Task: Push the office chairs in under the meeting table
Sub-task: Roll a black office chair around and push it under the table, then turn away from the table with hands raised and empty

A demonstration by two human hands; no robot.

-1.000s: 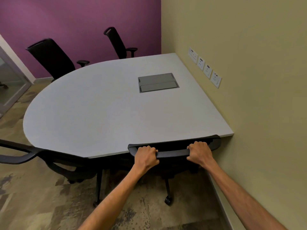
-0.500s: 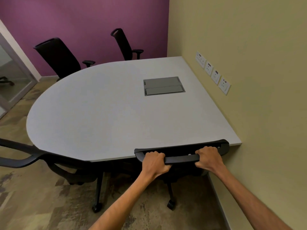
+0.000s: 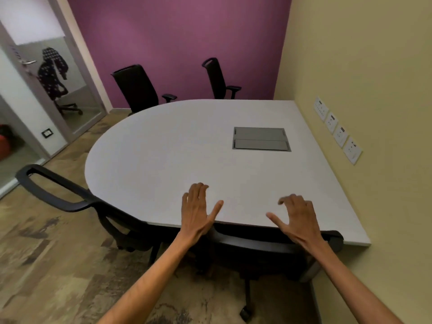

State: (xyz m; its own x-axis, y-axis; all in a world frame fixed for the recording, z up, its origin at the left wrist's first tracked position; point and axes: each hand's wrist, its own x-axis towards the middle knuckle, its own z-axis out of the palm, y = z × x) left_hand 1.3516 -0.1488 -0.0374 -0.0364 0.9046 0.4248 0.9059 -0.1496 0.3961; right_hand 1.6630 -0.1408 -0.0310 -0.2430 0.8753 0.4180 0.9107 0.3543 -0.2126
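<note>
A black office chair stands directly in front of me, its backrest top against the near edge of the grey meeting table. My left hand and my right hand hover open above that backrest and the table edge, fingers spread, holding nothing. A second black chair is at the table's left curve, its backrest angled outward. Two more black chairs stand at the far side, near the purple wall.
A beige wall with a row of sockets runs close along the right. A grey cable hatch is set into the tabletop. A glass partition with a door closes the left side. Carpeted floor lies to my left.
Both hands have let go of the near chair's backrest and lifted open above it. The view has risen and swung left, showing more of the room.
</note>
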